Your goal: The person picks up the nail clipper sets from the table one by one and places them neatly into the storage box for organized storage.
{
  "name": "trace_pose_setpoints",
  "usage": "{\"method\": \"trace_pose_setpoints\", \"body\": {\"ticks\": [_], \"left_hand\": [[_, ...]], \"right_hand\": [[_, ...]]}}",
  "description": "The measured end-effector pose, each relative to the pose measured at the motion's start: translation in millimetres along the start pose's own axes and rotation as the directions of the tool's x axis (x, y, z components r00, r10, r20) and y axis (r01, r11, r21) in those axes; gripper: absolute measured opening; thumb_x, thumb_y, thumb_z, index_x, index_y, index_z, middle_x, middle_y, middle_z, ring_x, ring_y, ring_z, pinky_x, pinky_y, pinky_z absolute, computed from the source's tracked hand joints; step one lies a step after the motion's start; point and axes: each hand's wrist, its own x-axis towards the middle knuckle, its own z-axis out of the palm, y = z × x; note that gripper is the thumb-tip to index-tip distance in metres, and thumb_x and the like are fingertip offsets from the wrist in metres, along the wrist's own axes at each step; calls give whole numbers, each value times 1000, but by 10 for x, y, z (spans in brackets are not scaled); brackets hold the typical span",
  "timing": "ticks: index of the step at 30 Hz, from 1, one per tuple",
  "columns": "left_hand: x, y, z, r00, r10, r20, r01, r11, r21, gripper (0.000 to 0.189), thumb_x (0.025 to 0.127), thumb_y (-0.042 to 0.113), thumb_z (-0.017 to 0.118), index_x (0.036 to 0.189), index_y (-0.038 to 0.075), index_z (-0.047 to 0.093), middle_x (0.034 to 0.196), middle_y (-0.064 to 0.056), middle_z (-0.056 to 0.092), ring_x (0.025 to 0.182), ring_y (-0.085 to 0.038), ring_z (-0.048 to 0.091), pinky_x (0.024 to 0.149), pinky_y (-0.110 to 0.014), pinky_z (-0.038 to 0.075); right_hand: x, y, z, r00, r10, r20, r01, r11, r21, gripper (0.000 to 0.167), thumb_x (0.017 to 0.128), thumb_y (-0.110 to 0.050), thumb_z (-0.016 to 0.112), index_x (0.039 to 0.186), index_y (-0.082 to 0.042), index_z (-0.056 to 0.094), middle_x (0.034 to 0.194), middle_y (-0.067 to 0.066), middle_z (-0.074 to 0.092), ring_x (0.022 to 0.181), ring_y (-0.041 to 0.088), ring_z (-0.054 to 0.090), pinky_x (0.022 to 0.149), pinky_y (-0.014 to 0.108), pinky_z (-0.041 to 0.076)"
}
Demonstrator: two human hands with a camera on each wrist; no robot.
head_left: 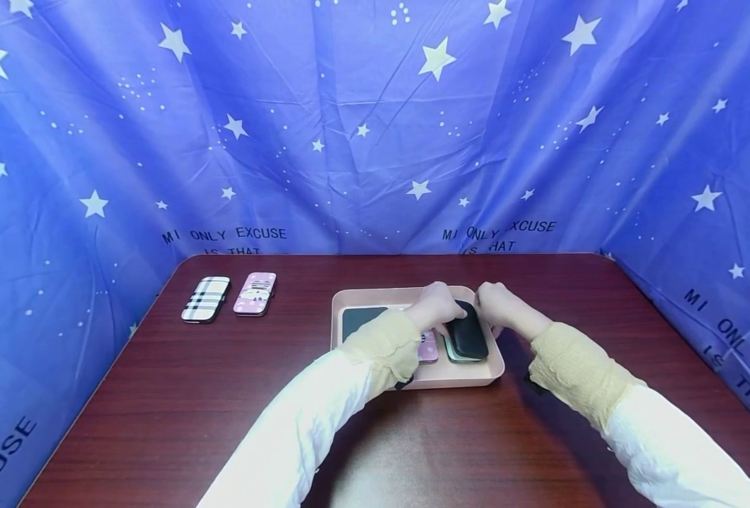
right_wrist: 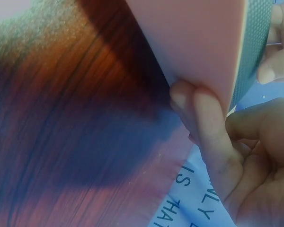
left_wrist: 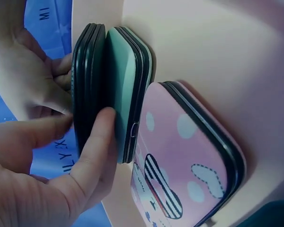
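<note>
My left hand [head_left: 434,307] pinches a black rounded case [head_left: 468,335] between thumb and fingers over the right end of a pale pink tray [head_left: 451,382]. In the left wrist view the black case stands beside a mint green case [left_wrist: 120,71], with a fingertip between the two. Next to the green one lies a pink case [left_wrist: 180,153] with pale dots and a striped heart. My right hand [head_left: 500,307] grips the tray's right wall near the far corner, its fingers [right_wrist: 210,123] against the outside of the wall in the right wrist view.
A dark green-grey case [head_left: 357,321] lies in the tray's left part, partly behind my left arm. Farther left on the brown table [head_left: 159,409] are a plaid case [head_left: 206,299] and another pink case [head_left: 255,293]. A blue star-print curtain [head_left: 349,106] surrounds the table.
</note>
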Motion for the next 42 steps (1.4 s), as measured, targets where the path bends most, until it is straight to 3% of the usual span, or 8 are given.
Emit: {"method": "trace_pose_setpoints", "body": {"ticks": [3, 6, 10, 17, 24, 29, 36, 42], "left_hand": [[-19, 5, 0, 1000, 11, 22, -11, 1000, -9, 43, 72, 18, 83, 98, -4, 57, 94, -17, 64, 54, -31, 67, 50, -34, 56], [-59, 23, -1, 1000, 24, 20, -26, 997, 72, 52, 67, 22, 87, 103, -2, 58, 97, -15, 63, 56, -29, 68, 50, -33, 56], [-100, 54, 6, 1000, 2, -2, -2, 984, 180, 55, 65, 25, 88, 105, 0, 59, 98, -12, 62, 56, -25, 68, 49, -28, 55], [-55, 69, 45, 1000, -8, -18, 12, 973, 230, 52, 67, 24, 87, 105, 1, 59, 102, -12, 63, 51, -23, 66, 44, -27, 53], [-30, 67, 66, 988, 146, -59, -97, 862, 497, 60, 62, 36, 88, 109, 8, 64, 105, -3, 66, 84, -12, 61, 73, -18, 50], [-163, 122, 14, 989, 139, -47, -94, 850, 518, 58, 66, 37, 86, 112, 10, 63, 106, -2, 66, 88, -10, 60, 77, -18, 49], [-204, 116, 8, 989, 146, -21, -117, 864, 489, 47, 71, 32, 82, 112, 16, 64, 103, 0, 66, 80, -11, 59, 64, -17, 47], [-216, 128, -28, 989, 151, 5, -126, 808, 575, 47, 74, 35, 79, 110, 9, 63, 105, 0, 64, 85, -10, 59, 72, -15, 47]], "right_hand": [[0, -8, -7, 1000, 0, -4, 0, 1000, -24, 27, 83, 4, 42, 65, 1, 62, 56, 12, 62, 43, 20, 63, 54, 35, 56], [1, -14, -9, 1000, -17, -16, 16, 998, -60, 26, 83, 4, 43, 66, 1, 62, 57, 12, 63, 44, 20, 63, 61, 38, 57], [6, -6, -1, 999, -30, -22, 28, 997, -71, 26, 83, 4, 44, 64, 0, 61, 56, 11, 62, 45, 20, 64, 64, 38, 57], [20, 22, 24, 999, -33, -27, 32, 998, -55, 28, 82, 4, 43, 60, -3, 58, 54, 10, 61, 45, 20, 64, 61, 38, 57], [15, 30, 24, 999, -27, -22, 26, 999, -32, 28, 83, 4, 41, 62, -1, 60, 55, 12, 61, 41, 19, 62, 54, 34, 56], [13, 17, 23, 999, -40, -35, 37, 997, -63, 29, 84, 3, 43, 62, 0, 61, 55, 13, 62, 43, 21, 63, 61, 38, 57], [10, 5, 19, 997, -47, -57, 41, 994, -98, 30, 84, 3, 43, 59, -2, 59, 55, 13, 62, 49, 24, 65, 63, 41, 57], [4, 9, 33, 999, -7, -31, 7, 1000, -12, 30, 84, 4, 39, 61, -1, 57, 61, 20, 63, 45, 22, 64, 50, 34, 55]]}}
